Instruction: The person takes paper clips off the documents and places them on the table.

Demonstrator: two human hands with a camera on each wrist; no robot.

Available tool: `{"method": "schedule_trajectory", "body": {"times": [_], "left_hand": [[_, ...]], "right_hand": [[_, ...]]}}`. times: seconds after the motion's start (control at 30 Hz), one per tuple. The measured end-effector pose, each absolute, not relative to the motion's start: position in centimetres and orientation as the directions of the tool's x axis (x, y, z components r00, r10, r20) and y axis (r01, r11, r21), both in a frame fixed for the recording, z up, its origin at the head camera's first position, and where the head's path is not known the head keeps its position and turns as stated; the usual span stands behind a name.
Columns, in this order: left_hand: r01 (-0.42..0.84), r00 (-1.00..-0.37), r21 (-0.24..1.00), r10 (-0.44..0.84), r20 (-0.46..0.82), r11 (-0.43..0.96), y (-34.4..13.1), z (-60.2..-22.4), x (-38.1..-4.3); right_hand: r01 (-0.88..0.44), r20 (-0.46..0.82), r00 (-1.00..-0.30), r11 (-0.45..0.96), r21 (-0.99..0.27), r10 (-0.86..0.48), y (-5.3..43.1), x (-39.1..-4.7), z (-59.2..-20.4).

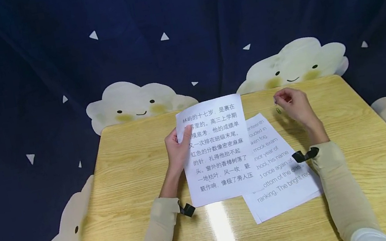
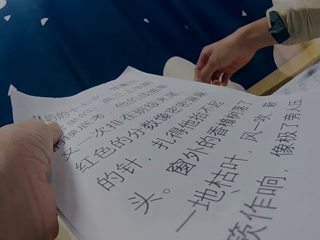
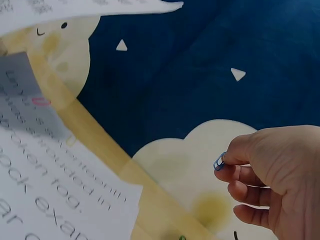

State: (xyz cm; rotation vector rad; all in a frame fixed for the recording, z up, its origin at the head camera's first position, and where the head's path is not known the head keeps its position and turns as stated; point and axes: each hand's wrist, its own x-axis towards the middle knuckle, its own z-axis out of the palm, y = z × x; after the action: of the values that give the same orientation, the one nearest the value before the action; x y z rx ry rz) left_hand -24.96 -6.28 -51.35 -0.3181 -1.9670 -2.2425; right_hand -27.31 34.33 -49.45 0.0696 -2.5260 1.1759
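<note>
My left hand (image 1: 176,151) grips the left edge of a white paper sheet (image 1: 217,150) printed with Chinese characters, thumb on its front. The sheet is lifted above the table; whether more pages lie behind it is hidden. Between the thumb and index finger of my right hand (image 3: 285,175) is a small blue paper clip (image 3: 219,161), held in the air near the table's far edge. Below that hand lies a green paper clip (image 1: 278,110). Partly covered by the raised sheet, a stack of English-printed pages (image 1: 286,190) rests on the table.
In the right wrist view, a pink paper clip (image 3: 41,101) and a yellow paper clip (image 3: 71,139) show near the top of the English pages. The wooden table (image 1: 130,183) ends at a dark blue curtain (image 1: 172,3) with cloud cutouts (image 1: 135,98) along it.
</note>
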Motion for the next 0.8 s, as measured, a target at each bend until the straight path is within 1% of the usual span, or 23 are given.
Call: {"method": "schedule_trajectory", "body": {"times": [0.23, 0.53, 0.8], "left_hand": [[0.250, -0.966, 0.956, 0.025, 0.257, -0.151, -6.4, -51.4, -25.0], [0.253, -0.965, 0.958, 0.034, 0.260, -0.133, -6.5, -51.7, -25.1], [0.244, -0.967, 0.961, 0.043, 0.251, -0.126, -6.4, -51.8, -25.2]], "right_hand": [[-0.133, 0.292, -0.947, 0.667, -0.733, 0.132, 35.4, -27.5, -50.7], [-0.081, 0.243, -0.958, 0.666, -0.741, 0.154, 36.8, -27.6, -52.1], [-0.005, 0.196, -0.958, 0.670, -0.742, 0.210, 37.3, -27.8, -52.9]]}}
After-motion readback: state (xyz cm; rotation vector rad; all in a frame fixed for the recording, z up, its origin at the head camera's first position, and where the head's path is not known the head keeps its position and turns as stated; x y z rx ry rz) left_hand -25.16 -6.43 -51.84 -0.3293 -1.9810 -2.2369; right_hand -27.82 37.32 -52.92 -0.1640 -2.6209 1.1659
